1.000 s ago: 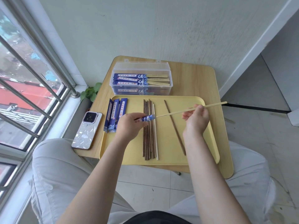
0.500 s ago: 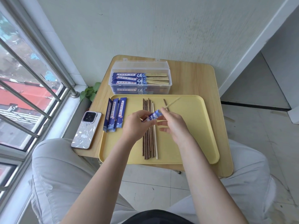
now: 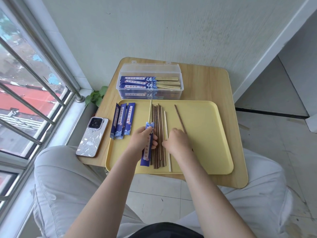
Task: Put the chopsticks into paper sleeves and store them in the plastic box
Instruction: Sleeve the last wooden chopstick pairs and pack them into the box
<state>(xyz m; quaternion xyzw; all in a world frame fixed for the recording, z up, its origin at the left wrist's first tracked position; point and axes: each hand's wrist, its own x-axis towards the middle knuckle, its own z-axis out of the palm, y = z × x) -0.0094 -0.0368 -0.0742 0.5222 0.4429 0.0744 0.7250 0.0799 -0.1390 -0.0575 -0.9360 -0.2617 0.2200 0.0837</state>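
Left hand point(image 3: 142, 140) gripping blue sleeve point(image 3: 147, 148) with pale chopstick point(image 3: 150, 110) protruding, over yellow tray point(image 3: 205, 134) | right hand point(image 3: 178, 141) fingers down on loose chopsticks point(image 3: 158, 134) mid-tray, grip unclear | empty sleeves point(image 3: 122, 121) tray-left | plastic box point(image 3: 151, 81) beyond tray on bench point(image 3: 205, 83), sleeved pairs inside

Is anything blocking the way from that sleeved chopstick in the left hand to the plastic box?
Nothing visible does. The left hand grips the blue sleeve over the yellow tray; the plastic box stands just beyond the tray's far edge, lid open.
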